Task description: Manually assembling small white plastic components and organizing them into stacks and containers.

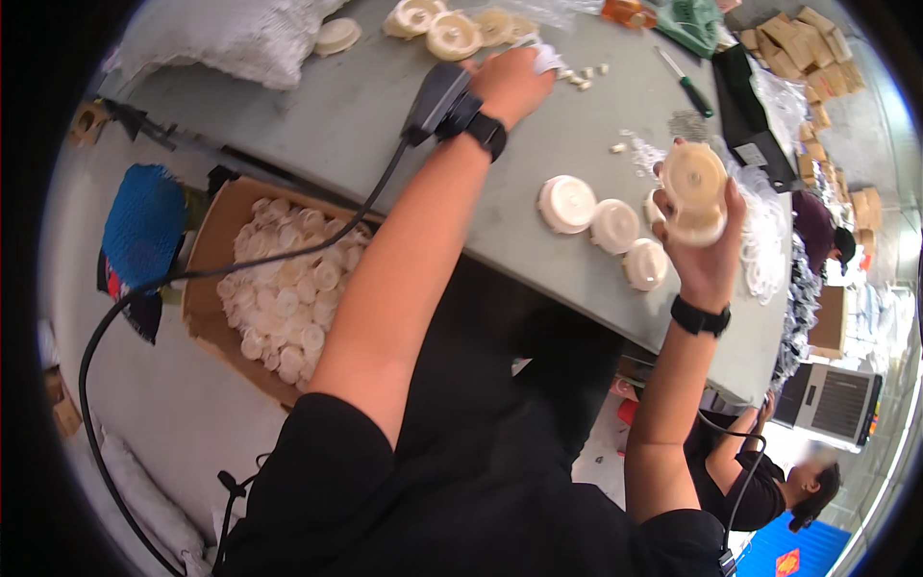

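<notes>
My right hand (707, 260) is raised over the table with its fingers wrapped round a cream plastic round housing (694, 183). Below and left of it, several round cream plastic parts (567, 204) lie on the grey table (423, 207). My left hand (512, 85) reaches to the far side, its fingers curled and partly hidden. A small white piece (548, 58) shows at its fingertips; its kind is unclear. Beyond that hand stand more cream round housings (454, 37). Tiny cream pieces (583, 77) are scattered just right of it.
A cardboard box (207, 279) full of white round parts stands below the table at left. A white sack (226, 43), a green-handled screwdriver (694, 96) and white rings (762, 240) lie on the table. A black cable (288, 255) runs from my left wrist. Other people are at right.
</notes>
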A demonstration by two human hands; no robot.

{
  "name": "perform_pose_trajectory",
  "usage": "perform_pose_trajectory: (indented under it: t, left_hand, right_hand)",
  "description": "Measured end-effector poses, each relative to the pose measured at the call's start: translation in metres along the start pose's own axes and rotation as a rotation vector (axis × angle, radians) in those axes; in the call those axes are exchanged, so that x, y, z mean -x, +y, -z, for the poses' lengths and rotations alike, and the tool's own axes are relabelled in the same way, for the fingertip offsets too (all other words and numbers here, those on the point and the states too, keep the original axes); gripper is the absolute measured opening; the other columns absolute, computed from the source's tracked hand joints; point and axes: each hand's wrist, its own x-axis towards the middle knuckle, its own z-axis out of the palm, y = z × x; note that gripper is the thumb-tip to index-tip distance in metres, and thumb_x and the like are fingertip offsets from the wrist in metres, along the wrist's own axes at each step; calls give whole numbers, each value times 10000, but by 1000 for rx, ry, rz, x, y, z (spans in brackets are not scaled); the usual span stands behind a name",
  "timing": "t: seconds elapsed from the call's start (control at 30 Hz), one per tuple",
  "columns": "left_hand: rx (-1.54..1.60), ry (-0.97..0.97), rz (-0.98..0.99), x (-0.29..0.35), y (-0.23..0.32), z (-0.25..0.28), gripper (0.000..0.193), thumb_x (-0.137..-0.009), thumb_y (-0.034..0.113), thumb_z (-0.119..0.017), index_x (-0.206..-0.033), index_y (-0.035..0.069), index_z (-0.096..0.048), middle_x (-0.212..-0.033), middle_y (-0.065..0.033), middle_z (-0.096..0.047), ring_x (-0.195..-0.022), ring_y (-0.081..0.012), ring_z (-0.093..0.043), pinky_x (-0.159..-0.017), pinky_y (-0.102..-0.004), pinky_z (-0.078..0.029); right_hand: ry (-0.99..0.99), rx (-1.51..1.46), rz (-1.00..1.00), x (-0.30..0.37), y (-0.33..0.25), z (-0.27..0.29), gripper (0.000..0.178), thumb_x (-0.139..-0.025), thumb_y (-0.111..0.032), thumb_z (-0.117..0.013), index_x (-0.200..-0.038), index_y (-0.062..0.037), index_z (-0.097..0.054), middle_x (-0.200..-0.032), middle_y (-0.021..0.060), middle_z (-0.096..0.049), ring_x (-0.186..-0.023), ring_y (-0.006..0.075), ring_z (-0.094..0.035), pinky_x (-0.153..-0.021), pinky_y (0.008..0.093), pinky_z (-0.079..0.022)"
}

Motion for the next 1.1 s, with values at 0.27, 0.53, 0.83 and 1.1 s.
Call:
perform_pose_trajectory:
  t: [0.27, 0.53, 0.83, 1.1]
  left_hand:
    - [422, -495, -240, -7, -24, 28, 251, -858, 300, -558, -1033, 136, -631, -941, 31, -663, -919, -89, -553, -834, -271, -334]
    - [437, -471, -262, 0, -15, 20, 227, -890, 191, -536, -1055, 49, -603, -996, -14, -657, -981, -84, -546, -880, -236, -382]
    - [973, -408, -131, 5, -20, 41, 254, -884, 195, -568, -1062, 17, -609, -1001, -57, -655, -995, -129, -577, -911, -264, -413]
    - [934, -396, -126, 4, -26, 39, 281, -879, 241, -585, -1065, 32, -608, -1000, -50, -653, -1000, -126, -568, -935, -267, -386]
  right_hand:
    - [-641, 934, -210, 33, 130, -87, 468, -773, -244, -679, -1177, -57, -534, -1065, 108, -558, -953, 221, -558, -818, 316, -439]
    - [-490, 1214, -26, 28, 231, -115, 580, -738, -295, -704, -1207, -28, -491, -1110, 187, -540, -992, 350, -550, -841, 381, -456]
    - [374, 1650, 692, 8, 88, -61, 474, -726, -174, -716, -1155, -60, -548, -1095, 105, -583, -1054, 277, -513, -909, 395, -381]
    - [467, 1923, 549, 2, 94, -40, 527, -694, -355, -710, -1133, -97, -573, -1099, 82, -572, -1078, 277, -474, -929, 426, -322]
